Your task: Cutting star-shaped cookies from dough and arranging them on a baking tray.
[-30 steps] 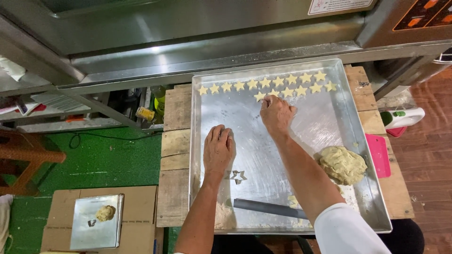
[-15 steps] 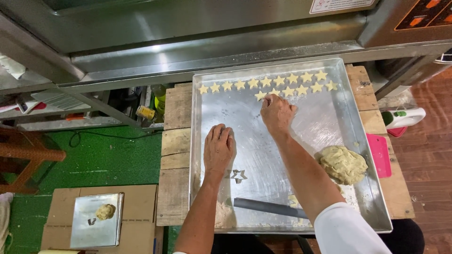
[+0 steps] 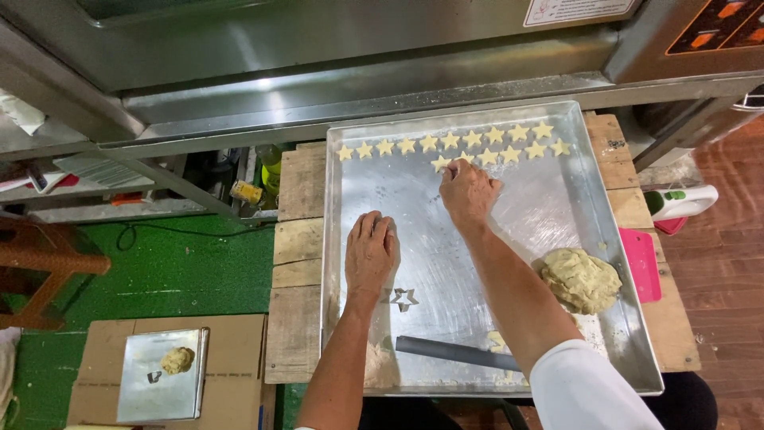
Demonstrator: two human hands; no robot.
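A large metal baking tray (image 3: 605, 239) lies on a wooden table (image 3: 298, 255). Two rows of small star-shaped dough pieces (image 3: 477, 143) line its far edge. My right hand (image 3: 468, 191) reaches to the left end of the second row, fingertips pinched at a dough star there. My left hand (image 3: 370, 251) rests flat, palm down, on the tray's left part. A metal star cutter (image 3: 400, 299) lies just to the right of my left wrist. A lump of dough (image 3: 581, 279) sits at the tray's right side. A grey scraper blade (image 3: 454, 353) lies near the front edge.
A steel oven or counter (image 3: 358, 72) runs along the back. A pink tool (image 3: 641, 263) and a white and green handle (image 3: 680, 203) lie right of the tray. A smaller tray with dough (image 3: 163, 374) sits on a cardboard box at lower left, over green floor.
My right hand has edged slightly forward onto the second row of stars. The left hand stays flat in place.
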